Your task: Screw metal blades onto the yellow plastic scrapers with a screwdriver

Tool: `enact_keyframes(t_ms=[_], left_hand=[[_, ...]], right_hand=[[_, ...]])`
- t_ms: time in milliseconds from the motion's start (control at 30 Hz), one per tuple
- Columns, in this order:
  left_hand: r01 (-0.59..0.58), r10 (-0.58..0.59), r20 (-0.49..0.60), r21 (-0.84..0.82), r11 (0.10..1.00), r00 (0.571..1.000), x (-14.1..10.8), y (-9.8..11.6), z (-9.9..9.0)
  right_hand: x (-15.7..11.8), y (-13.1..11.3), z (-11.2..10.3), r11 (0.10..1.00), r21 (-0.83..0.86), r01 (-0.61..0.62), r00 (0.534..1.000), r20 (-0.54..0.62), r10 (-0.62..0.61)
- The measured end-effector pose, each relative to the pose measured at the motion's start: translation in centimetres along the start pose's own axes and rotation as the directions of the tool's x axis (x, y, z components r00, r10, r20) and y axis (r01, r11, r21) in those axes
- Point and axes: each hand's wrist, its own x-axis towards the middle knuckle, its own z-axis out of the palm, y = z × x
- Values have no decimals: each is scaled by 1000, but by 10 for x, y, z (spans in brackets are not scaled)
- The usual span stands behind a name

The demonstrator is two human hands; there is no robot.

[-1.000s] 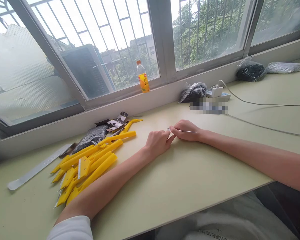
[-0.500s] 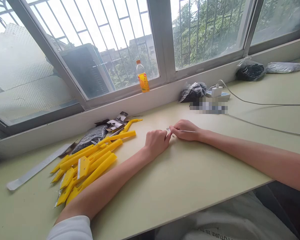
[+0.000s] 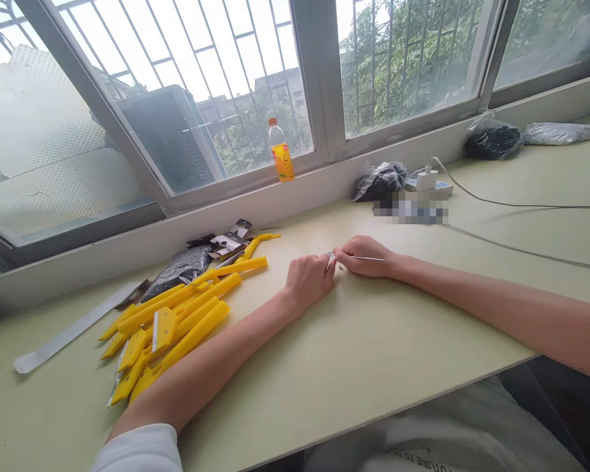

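Observation:
My left hand [image 3: 309,283] rests on the table, its fingers curled and the fingertips against a small shiny metal piece [image 3: 330,255]. Touching or almost touching it from the right is my right hand [image 3: 364,255], closed around a thin metal rod [image 3: 368,258] whose end sticks out toward the wrist. The kind of tool is too small to tell. Just below the meeting fingertips lies a tiny metal bit [image 3: 341,267]. Left of my left hand is a pile of yellow scrapers [image 3: 191,328] with long handles and short blades.
Behind the scrapers lie a dark plastic bag [image 3: 179,270] and small printed boxes [image 3: 231,241]. A flat pale strip [image 3: 73,331] is at far left. An orange-drink bottle [image 3: 282,160] stands on the sill. Bags [image 3: 378,182], a white charger [image 3: 427,178] and cables [image 3: 511,204] sit at the back right.
My left fingertips have shifted slightly up onto the small metal piece between the hands. My right hand and the thin rod stay almost in place.

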Motion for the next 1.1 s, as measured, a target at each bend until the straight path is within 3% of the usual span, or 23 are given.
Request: enact_keyframes(t_ms=[400, 567, 933, 1100], left_hand=[[25, -29, -37, -108, 994, 999, -1, -1, 3], [39, -45, -37, -143, 989, 998, 1, -3, 2], [101, -95, 51, -122, 987, 994, 3, 1, -1], [143, -136, 50, -159, 977, 989, 3, 1, 2]], right_hand=[[0, 0, -1, 997, 15, -77, 997, 21, 76], [1, 0, -4, 998, -12, -54, 997, -49, 53], [0, -1, -3, 999, -36, -35, 998, -45, 34], [2, 5, -1, 992, -124, -1, 1000, -17, -1]])
